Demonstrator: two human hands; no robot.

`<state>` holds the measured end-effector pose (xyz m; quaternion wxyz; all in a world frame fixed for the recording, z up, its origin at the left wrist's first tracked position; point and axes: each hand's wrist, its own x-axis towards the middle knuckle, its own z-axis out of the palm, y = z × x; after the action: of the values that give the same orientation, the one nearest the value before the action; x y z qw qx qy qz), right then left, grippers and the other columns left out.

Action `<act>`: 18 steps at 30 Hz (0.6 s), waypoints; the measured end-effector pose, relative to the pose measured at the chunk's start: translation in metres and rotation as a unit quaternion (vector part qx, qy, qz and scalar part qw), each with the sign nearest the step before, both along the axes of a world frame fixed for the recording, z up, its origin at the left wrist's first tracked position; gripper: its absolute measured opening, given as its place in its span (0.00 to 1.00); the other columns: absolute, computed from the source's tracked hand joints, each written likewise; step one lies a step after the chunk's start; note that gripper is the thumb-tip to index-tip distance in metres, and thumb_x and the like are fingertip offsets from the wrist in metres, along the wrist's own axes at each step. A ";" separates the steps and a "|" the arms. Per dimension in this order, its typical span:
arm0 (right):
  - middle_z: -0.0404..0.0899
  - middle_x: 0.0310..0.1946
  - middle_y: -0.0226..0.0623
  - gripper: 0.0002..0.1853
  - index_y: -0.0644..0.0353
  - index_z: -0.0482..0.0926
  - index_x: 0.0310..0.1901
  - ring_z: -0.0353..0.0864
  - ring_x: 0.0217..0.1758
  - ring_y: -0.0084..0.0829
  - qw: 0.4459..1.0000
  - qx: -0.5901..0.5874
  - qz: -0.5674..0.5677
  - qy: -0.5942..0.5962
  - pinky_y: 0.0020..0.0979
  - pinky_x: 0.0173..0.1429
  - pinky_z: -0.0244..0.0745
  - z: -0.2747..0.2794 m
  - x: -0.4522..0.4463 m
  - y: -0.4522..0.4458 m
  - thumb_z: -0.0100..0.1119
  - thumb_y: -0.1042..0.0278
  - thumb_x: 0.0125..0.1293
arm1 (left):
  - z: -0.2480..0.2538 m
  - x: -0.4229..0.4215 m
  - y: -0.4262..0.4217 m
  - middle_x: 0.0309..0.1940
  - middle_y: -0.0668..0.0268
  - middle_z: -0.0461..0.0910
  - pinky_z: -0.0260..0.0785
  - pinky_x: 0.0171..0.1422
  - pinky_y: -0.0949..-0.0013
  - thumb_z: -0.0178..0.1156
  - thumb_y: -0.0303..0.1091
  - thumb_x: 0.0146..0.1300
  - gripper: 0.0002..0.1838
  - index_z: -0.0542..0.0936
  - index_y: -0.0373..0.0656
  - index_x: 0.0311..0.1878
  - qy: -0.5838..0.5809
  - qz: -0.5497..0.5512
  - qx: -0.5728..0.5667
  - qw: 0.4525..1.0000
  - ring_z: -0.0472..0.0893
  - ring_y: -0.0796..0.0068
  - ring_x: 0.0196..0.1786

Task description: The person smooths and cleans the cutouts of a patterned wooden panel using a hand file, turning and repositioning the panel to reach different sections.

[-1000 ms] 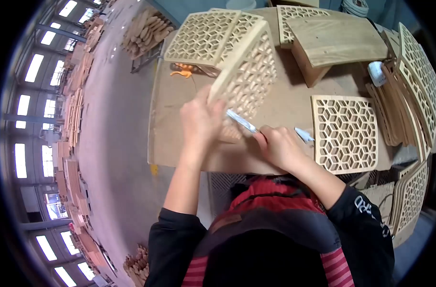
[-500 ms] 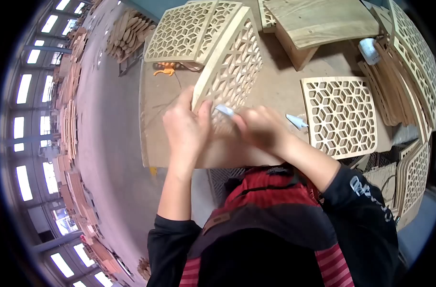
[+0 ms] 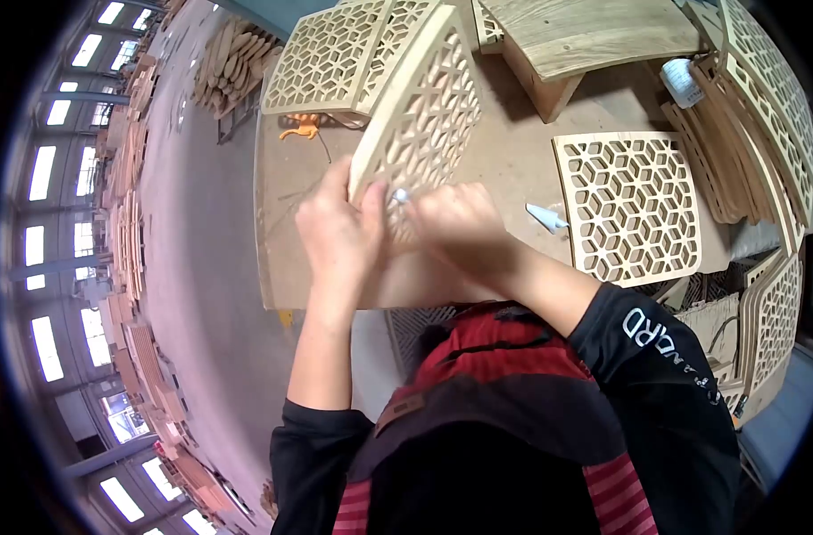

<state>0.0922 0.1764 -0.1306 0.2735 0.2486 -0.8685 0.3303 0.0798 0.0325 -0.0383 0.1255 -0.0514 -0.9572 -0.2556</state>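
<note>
A wooden lattice panel stands tilted on edge above the table, its cut-out face turned to the right. Fingers and thumb of my left hand clamp its near edge. My right hand, blurred by motion, is closed around a small pale blue piece that looks like rolled or folded sheet. The piece's tip touches or nearly touches the panel's openings near my left thumb. A similar pale blue cone-shaped piece lies on the table, right of my right hand. Beside it a second lattice panel lies flat.
More lattice panels lean at the back left, near an orange tool. A wooden stand is at the back. Stacked curved boards, a white roll and further panels line the right side.
My right hand has shifted slightly left toward the panel, and less of the pale blue piece shows. My left hand still grips the panel. The whole view has shifted slightly.
</note>
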 end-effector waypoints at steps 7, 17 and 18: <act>0.74 0.16 0.32 0.11 0.51 0.74 0.24 0.75 0.16 0.32 0.976 0.054 -0.034 -0.209 0.38 0.20 0.67 0.019 0.040 0.022 0.54 0.61 0.64 | 0.006 -0.008 -0.007 0.20 0.55 0.80 0.72 0.32 0.60 0.69 0.33 0.54 0.16 0.82 0.43 0.47 -0.073 0.043 0.045 0.995 0.82 0.58 0.23; 0.70 0.11 0.30 0.11 0.51 0.74 0.25 0.74 0.14 0.35 0.991 0.087 -0.042 -0.092 0.36 0.20 0.68 0.012 0.029 0.013 0.55 0.60 0.65 | 0.009 -0.012 -0.007 0.27 0.54 0.84 0.75 0.37 0.63 0.69 0.31 0.54 0.17 0.82 0.42 0.49 -0.074 0.044 0.069 0.994 0.85 0.59 0.28; 0.70 0.11 0.30 0.12 0.51 0.74 0.25 0.74 0.14 0.35 0.985 0.103 -0.041 -0.134 0.36 0.20 0.68 0.016 0.037 0.019 0.55 0.59 0.65 | 0.011 -0.014 -0.009 0.27 0.54 0.84 0.75 0.37 0.63 0.69 0.31 0.54 0.17 0.82 0.42 0.49 -0.093 0.059 0.090 0.990 0.85 0.59 0.28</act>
<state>0.1293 0.1955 -0.1146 0.1405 0.1929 -0.9362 0.2581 0.0657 0.0234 -0.0275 0.0545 0.0404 -0.9393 -0.3363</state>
